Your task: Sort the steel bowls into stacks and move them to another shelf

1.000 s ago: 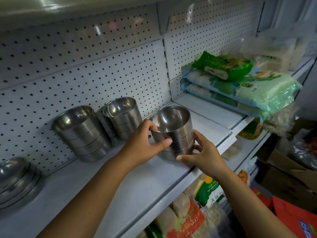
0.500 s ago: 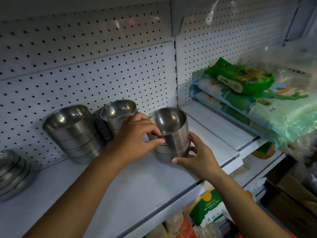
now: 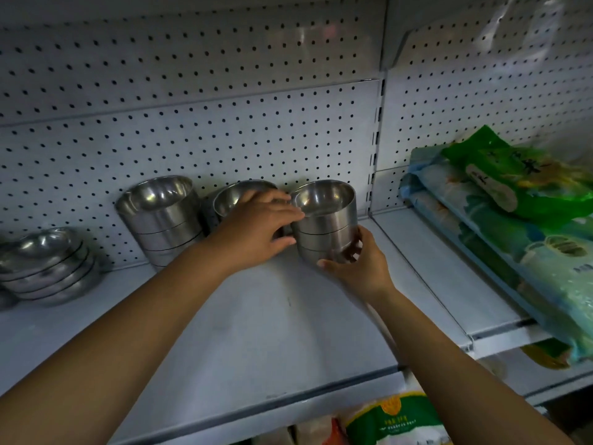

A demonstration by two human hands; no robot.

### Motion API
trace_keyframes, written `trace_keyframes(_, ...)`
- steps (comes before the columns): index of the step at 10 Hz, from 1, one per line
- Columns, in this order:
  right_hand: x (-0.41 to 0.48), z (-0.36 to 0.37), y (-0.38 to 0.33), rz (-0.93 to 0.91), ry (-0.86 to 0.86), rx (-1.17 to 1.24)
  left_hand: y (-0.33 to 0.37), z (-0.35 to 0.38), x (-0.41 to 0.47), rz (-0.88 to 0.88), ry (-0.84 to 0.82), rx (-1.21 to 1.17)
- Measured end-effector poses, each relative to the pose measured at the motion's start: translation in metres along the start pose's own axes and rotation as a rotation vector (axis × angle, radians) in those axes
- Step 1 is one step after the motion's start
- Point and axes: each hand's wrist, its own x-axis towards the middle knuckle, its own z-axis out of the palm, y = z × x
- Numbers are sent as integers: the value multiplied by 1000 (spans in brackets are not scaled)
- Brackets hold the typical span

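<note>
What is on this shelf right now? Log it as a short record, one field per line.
held: stack of steel bowls, rightmost, close to the pegboard
left hand: fingers curled round its upper side
right hand: thumb and fingers round its base
contact with shelf: cannot tell
other stacks: middle stack, partly behind the left hand; tall stack left of it; shallow dishes far left
neighbouring shelf: bags piled flat

The white shelf (image 3: 256, 332) carries steel bowls along its pegboard back (image 3: 192, 139): shallow stack (image 3: 48, 264) far left, then tall stack (image 3: 163, 220), middle stack (image 3: 231, 195) and right stack (image 3: 324, 220).
</note>
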Motion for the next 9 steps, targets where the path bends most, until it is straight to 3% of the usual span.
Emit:
trace_keyframes(2,32,2,7,-7,-14,-57,-9,1,12,11,-188,94)
trace_keyframes(5,61,9,10,-51,-11,-274,-12,4,24,-30,-309,196)
trace_keyframes(9,61,15,13,-17,13,-224,-5,10,-1,-50,-107,15)
